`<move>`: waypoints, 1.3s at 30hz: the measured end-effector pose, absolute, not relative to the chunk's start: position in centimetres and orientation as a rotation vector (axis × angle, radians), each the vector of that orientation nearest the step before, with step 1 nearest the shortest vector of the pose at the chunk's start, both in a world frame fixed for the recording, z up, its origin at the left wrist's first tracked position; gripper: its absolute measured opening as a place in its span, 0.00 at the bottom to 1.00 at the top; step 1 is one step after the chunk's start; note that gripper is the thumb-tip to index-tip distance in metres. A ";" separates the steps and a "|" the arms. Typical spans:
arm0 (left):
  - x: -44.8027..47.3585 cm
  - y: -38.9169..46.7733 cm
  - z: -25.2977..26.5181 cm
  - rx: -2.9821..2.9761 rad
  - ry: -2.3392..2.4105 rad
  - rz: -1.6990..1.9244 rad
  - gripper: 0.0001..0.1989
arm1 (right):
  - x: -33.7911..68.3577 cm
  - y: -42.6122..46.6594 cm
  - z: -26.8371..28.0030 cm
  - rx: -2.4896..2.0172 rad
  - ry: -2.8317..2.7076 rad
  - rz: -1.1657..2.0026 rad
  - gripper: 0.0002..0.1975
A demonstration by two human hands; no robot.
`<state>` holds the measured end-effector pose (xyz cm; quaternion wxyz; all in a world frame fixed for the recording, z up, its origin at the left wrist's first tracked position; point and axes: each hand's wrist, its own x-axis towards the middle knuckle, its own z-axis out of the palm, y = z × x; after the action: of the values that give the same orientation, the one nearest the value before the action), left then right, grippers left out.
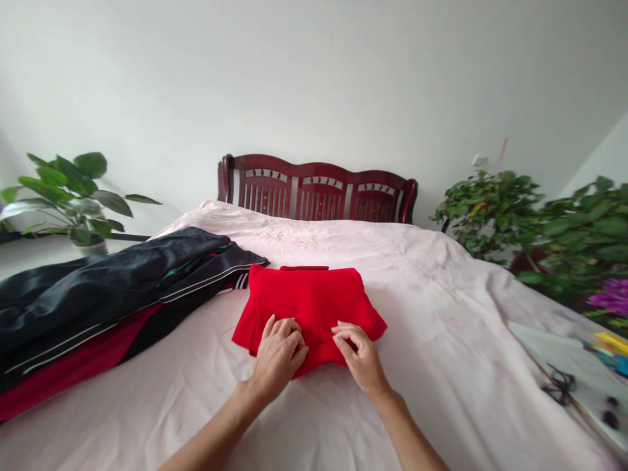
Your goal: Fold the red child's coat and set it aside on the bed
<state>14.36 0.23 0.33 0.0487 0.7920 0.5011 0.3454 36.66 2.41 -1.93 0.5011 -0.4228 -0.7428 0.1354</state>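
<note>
A red garment (pixel 309 294), folded into a compact bundle, lies on the bedsheet in front of me. Its short flared sides look like sleeves, and a narrow red strip shows along its far edge. My left hand (pixel 280 350) rests on its near left part, fingers curled and thumb drawn in against the cloth. On the near right part, my right hand (pixel 362 358) has thumb and fingertips brought together at the fabric. How much cloth each hand grips is hidden beneath the fingers.
Dark trousers or a jacket (pixel 112 281) with white piping and magenta panels spread over the left. A pale sheet (pixel 441 392) covers the bed. Behind stands a dark wooden headboard (pixel 318 190). Potted plants (pixel 81 190) flank both sides; black-handled scissors (pixel 559 384) lie at right.
</note>
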 end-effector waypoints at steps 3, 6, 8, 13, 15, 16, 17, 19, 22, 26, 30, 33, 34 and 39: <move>14.3 0.2 0.0 2.413 1.549 1.086 0.06 | 36.9 1.6 -2.0 -1.009 -1.755 0.260 0.09; 14.2 -0.3 -0.4 2.380 1.571 1.143 0.05 | 37.3 0.3 -1.7 -0.962 -1.795 0.185 0.07; 14.3 -0.8 -0.6 2.432 1.547 1.176 0.07 | 37.4 -0.3 -1.5 -0.922 -1.833 0.125 0.07; 15.7 -1.2 -1.4 2.754 1.314 1.088 0.24 | 37.2 -0.7 -1.8 -0.878 -1.894 -0.027 0.12; 16.2 -0.8 -1.7 2.745 1.350 1.086 0.23 | 37.1 -0.5 -2.0 -0.894 -1.913 -0.084 0.12; 16.4 -0.6 -1.8 2.711 1.383 1.105 0.21 | 37.1 -0.4 -2.1 -0.897 -1.921 -0.103 0.12; 16.6 -0.4 -1.9 2.670 1.412 1.131 0.18 | 37.1 -0.4 -2.2 -0.894 -1.926 -0.117 0.11; 16.7 -0.2 -2.1 2.599 1.436 1.177 0.15 | 37.0 -0.3 -2.2 -0.879 -1.931 -0.134 0.11; 16.7 -0.2 -2.1 2.556 1.427 1.194 0.14 | 36.8 -0.4 -2.2 -0.870 -1.937 -0.146 0.12; 16.6 -0.3 -2.1 2.541 1.422 1.194 0.14 | 36.4 -0.5 -2.0 -0.874 -1.930 -0.145 0.11; 16.6 -0.3 -2.1 2.537 1.428 1.189 0.14 | 36.2 -0.6 -1.8 -0.883 -1.926 -0.136 0.08; 16.5 -0.2 -2.2 2.542 1.415 1.177 0.14 | 35.9 -0.7 -1.6 -0.891 -1.906 -0.111 0.06; 16.5 -0.2 -2.3 2.546 1.411 1.174 0.14 | 35.8 -0.8 -1.5 -0.896 -1.890 -0.094 0.05; 16.2 -0.2 -2.6 2.603 1.400 1.157 0.16 | 35.8 -0.3 -1.6 -0.951 -1.723 0.037 0.06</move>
<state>16.22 -0.16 -2.59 -0.0163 0.8200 0.4411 0.3644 35.79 -0.32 -1.60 0.5536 -0.4022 -0.7291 0.0156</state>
